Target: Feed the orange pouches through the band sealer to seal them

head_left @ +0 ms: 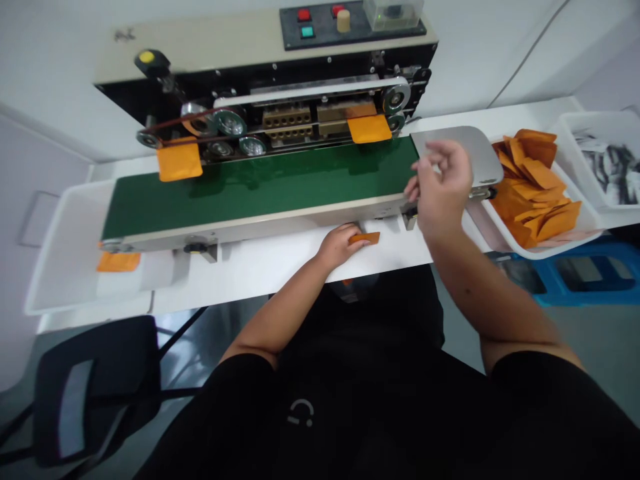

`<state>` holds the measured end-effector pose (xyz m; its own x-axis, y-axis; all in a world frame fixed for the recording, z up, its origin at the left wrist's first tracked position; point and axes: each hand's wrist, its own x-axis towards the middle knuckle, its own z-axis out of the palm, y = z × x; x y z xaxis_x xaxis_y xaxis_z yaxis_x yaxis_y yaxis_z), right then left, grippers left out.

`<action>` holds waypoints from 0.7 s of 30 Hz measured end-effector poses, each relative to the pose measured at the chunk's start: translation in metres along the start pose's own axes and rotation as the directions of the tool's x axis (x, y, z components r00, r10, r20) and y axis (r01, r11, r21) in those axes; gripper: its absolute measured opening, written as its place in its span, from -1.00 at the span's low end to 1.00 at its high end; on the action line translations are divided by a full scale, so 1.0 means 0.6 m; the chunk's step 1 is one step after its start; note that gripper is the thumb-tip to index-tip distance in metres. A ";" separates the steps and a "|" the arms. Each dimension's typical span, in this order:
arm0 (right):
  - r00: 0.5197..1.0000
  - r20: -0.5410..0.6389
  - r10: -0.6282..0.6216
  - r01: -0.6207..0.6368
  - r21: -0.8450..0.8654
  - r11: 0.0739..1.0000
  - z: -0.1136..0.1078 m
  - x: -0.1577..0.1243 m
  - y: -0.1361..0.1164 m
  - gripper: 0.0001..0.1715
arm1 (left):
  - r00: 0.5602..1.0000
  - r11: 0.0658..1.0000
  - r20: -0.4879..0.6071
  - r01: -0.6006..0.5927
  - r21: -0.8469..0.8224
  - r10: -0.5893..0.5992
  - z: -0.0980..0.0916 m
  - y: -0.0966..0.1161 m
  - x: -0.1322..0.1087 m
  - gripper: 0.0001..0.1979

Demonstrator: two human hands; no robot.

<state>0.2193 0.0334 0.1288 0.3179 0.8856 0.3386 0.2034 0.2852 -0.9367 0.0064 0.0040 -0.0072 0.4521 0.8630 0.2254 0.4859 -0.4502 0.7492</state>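
Note:
My left hand [341, 245] rests on the white table in front of the sealing machine, fingers closed on an orange pouch [365, 237] lying flat there. My right hand [441, 183] hovers at the right end of the green conveyor belt [260, 183], fingers loosely spread and holding nothing. One orange pouch [369, 128] hangs in the sealing band at the belt's right end. Another orange pouch [179, 161] leaves the band at the left. A further orange pouch [119, 261] lies in the white tray [65, 240] under the belt's left end.
A white bin [555, 243] at the right holds several orange pouches [535, 187]. Behind it stands another white bin [607, 163] with dark items. A metal feed plate [480, 157] sits beside my right hand. A black chair [95, 390] and a blue stool [585, 273] stand below.

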 end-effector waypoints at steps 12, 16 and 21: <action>0.882 0.355 0.311 -0.242 -0.225 0.944 -0.026 -0.211 0.153 -0.56 | 0.999 0.999 0.033 -0.034 -0.037 0.035 -0.011 0.017 -0.004 -0.60; 0.828 0.417 0.376 -0.312 -0.214 0.926 -0.030 -0.206 0.163 -0.72 | 0.997 0.996 0.024 -0.071 -0.055 0.072 -0.011 0.015 -0.005 -0.57; 0.840 0.337 0.426 -0.468 0.051 0.882 -0.028 -0.205 0.164 -0.66 | 0.997 0.996 -0.018 -0.071 -0.049 0.070 -0.009 0.015 -0.005 -0.59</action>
<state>0.2157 -0.0537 -0.0034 0.0414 0.9886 -0.1447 -0.0168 -0.1441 -0.9894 0.0057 -0.0013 0.0024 0.4714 0.8333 0.2888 0.4155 -0.4988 0.7606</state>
